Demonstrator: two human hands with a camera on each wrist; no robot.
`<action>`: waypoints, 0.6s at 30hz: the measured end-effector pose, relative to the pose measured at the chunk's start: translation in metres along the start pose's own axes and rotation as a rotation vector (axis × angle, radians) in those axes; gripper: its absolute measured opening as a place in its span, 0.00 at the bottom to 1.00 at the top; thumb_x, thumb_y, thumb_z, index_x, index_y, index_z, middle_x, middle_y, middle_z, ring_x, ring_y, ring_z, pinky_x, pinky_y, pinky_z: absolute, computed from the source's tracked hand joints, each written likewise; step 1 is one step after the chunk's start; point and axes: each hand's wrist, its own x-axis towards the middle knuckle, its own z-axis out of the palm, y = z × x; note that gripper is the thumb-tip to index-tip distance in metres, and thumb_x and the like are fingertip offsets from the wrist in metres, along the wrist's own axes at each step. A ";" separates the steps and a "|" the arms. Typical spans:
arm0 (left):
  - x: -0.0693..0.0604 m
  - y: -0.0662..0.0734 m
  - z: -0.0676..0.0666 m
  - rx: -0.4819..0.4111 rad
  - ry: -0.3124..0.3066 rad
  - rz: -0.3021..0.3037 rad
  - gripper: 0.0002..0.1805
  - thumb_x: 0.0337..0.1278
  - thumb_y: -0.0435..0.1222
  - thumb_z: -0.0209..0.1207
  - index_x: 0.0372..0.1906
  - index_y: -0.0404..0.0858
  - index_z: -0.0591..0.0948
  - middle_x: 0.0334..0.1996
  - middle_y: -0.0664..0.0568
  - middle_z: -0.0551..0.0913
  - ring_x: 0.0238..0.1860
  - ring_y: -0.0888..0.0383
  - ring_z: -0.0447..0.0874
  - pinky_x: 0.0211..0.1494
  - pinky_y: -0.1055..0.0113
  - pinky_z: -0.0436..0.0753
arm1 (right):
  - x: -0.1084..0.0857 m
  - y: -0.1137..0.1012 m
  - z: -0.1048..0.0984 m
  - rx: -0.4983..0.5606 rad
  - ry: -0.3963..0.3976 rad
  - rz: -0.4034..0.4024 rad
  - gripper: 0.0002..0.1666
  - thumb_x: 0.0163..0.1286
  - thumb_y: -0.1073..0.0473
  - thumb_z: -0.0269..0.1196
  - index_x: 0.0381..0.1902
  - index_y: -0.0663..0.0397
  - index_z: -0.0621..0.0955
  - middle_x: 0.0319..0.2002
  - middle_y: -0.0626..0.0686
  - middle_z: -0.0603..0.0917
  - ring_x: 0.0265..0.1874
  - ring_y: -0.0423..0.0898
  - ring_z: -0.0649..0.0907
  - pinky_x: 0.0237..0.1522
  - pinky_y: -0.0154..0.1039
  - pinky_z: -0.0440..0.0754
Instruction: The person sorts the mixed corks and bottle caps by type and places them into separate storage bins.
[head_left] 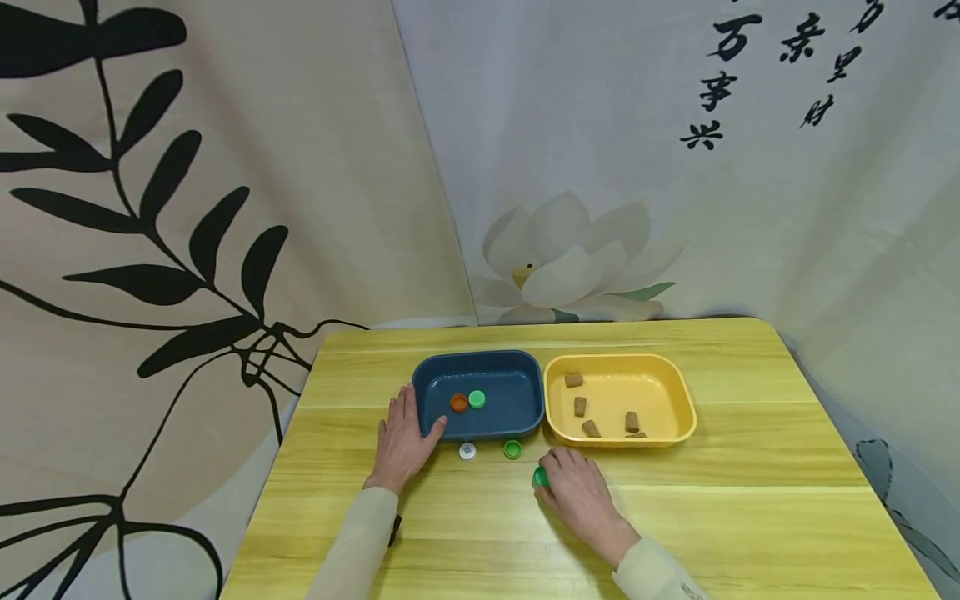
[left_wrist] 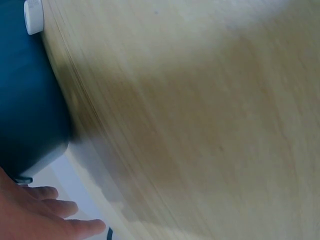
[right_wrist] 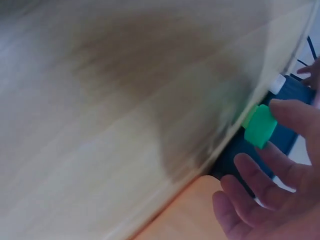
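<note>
Between thumb and index finger, my right hand (head_left: 576, 492) pinches a green bottle cap (right_wrist: 261, 126) just above the table, in front of the yellow tray. My left hand (head_left: 403, 442) rests with spread, straight fingers against the left side of the blue tray (head_left: 525, 367). An orange cap (head_left: 458, 402) and a light green cap (head_left: 476, 399) lie inside that tray. Along its front edge on the table are a white cap (head_left: 467, 451) and another green cap (head_left: 512, 449). The left wrist view shows the left fingers beside the tray's end.
To the right of the blue tray, nearly touching it, stands the yellow tray (head_left: 660, 392), holding several brown cork-like pieces (head_left: 580, 407). Both trays sit on a wooden table (head_left: 750, 500). Printed cloth (head_left: 337, 150) hangs behind the table.
</note>
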 end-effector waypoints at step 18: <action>0.002 -0.003 0.001 0.006 -0.012 0.008 0.55 0.71 0.64 0.51 0.84 0.34 0.42 0.83 0.37 0.45 0.82 0.35 0.42 0.76 0.29 0.50 | 0.038 -0.012 -0.031 0.170 0.093 0.040 0.22 0.62 0.51 0.77 0.50 0.52 0.85 0.63 0.59 0.81 0.67 0.63 0.75 0.59 0.64 0.79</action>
